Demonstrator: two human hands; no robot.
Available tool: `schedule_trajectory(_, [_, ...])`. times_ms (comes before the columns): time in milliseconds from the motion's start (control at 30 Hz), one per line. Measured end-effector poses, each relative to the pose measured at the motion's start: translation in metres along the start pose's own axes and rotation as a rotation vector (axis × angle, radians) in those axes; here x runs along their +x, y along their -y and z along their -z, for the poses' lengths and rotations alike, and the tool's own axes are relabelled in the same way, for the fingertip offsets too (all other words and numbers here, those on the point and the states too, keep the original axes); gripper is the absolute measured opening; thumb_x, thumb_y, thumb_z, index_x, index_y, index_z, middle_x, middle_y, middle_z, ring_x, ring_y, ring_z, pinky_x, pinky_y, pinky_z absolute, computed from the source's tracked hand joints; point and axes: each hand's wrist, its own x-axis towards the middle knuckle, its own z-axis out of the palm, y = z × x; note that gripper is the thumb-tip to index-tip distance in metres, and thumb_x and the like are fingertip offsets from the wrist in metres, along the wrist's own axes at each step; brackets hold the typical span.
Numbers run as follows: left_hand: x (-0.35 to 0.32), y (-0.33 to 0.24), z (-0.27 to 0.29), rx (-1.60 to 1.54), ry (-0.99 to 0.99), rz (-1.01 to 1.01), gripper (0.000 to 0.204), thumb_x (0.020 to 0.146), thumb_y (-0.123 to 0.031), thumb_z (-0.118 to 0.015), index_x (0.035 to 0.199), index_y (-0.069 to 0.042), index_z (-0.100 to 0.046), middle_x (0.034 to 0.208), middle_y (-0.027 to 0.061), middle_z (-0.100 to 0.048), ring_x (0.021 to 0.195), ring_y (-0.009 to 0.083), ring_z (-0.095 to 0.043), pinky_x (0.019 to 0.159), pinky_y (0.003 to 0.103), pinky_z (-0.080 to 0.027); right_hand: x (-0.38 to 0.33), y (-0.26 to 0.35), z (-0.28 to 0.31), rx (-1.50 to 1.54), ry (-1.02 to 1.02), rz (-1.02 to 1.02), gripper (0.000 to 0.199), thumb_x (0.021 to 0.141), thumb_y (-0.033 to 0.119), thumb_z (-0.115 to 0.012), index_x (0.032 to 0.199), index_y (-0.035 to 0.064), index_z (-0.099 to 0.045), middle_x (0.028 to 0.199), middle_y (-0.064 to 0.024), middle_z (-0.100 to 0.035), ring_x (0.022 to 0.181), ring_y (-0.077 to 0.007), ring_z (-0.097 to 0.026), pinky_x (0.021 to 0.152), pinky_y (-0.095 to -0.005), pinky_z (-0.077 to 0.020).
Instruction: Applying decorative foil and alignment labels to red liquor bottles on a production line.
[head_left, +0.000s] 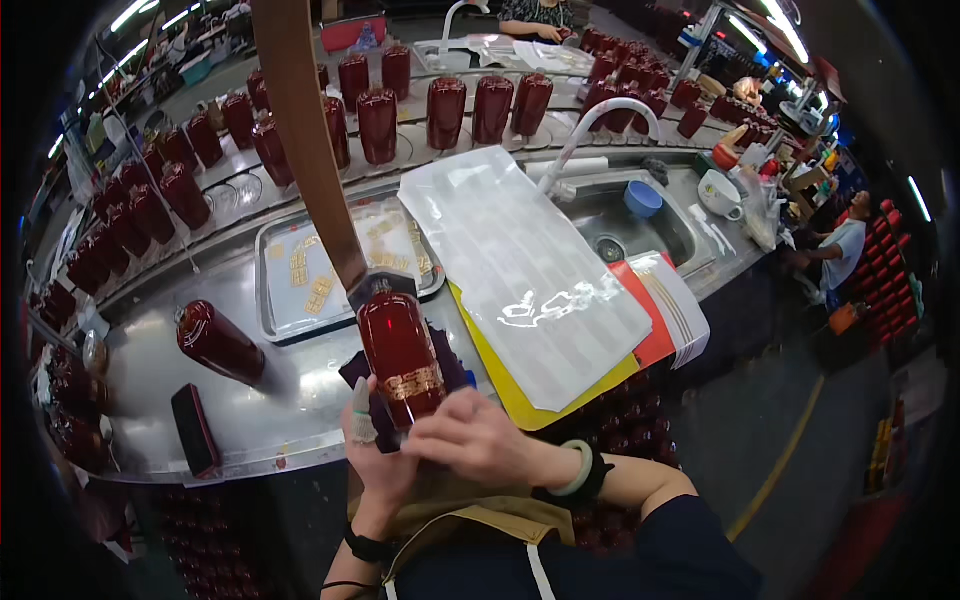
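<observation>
A glossy dark red bottle [395,335] with a gold patterned band near its lower end lies tilted over the counter's front edge. My left hand [378,450] grips it from beneath and the left side, pale covers on its fingers. Dark cloth [448,360] sticks out on both sides of the bottle. At the bottle's near end, just below the gold band, my right hand [475,440] is closed with its fingers curled together. What those fingers hold, if anything, is hidden. Behind the bottle, a metal tray [268,325] carries several gold decal pieces.
Another red bottle [220,342] and a dark phone [195,430] are at left. White sheets [530,290] overlap a yellow folder [490,375] beside the sink [680,225], which holds a blue bowl [643,199]. A brown post [305,130] rises close by; red bottles line the conveyor beyond.
</observation>
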Motion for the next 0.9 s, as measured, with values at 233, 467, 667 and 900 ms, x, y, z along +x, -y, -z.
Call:
schedule_trajectory(233, [0.009,-0.001,0.001,0.090,0.021,-0.081,0.088,0.072,-0.015,-0.096,0.147,0.003,-0.054,0.132,0.0165,-0.065,0.119,0.0331,-0.066,0.104,0.041,-0.051,0.003,-0.024,0.003,-0.197,-0.200,-0.201,0.024,0.084,0.011,-0.078,0.107,0.0119,-0.077,0.103,0.0001,-0.075,0.084,-0.0194,-0.061,0.085,-0.0366,-0.0430])
schedule_trajectory(467, [0.005,0.010,0.007,0.135,0.044,-0.111,0.086,0.073,-0.011,-0.093,0.147,0.005,-0.054,0.130,0.0199,-0.066,0.115,0.0373,-0.066,0.103,0.043,-0.051,-0.010,-0.019,-0.010,-0.021,-0.106,-0.279,0.029,0.086,0.014,-0.082,0.114,0.0131,-0.075,0.101,0.0004,-0.075,0.084,-0.0206,-0.064,0.084,-0.0367,-0.0429])
schedule_trajectory(667, [0.002,0.012,0.008,0.098,0.097,-0.061,0.087,0.073,-0.008,-0.089,0.150,0.007,-0.051,0.135,0.0221,-0.066,0.123,0.0389,-0.063,0.106,0.044,-0.049,-0.020,-0.008,-0.012,0.033,-0.003,-0.003,0.022,0.085,0.010,-0.080,0.105,0.0161,-0.077,0.106,0.0032,-0.075,0.090,-0.0160,-0.062,0.089,-0.0347,-0.0422])
schedule_trajectory(900, [-0.001,0.016,0.010,0.095,0.134,-0.037,0.086,0.076,-0.009,-0.088,0.151,0.007,-0.050,0.138,0.0218,-0.066,0.128,0.0385,-0.063,0.109,0.044,-0.049,-0.013,-0.023,-0.010,-0.107,-0.203,-0.210,0.019,0.088,0.012,-0.078,0.107,0.0129,-0.076,0.108,0.0017,-0.074,0.090,-0.0161,-0.065,0.086,-0.0354,-0.0445])
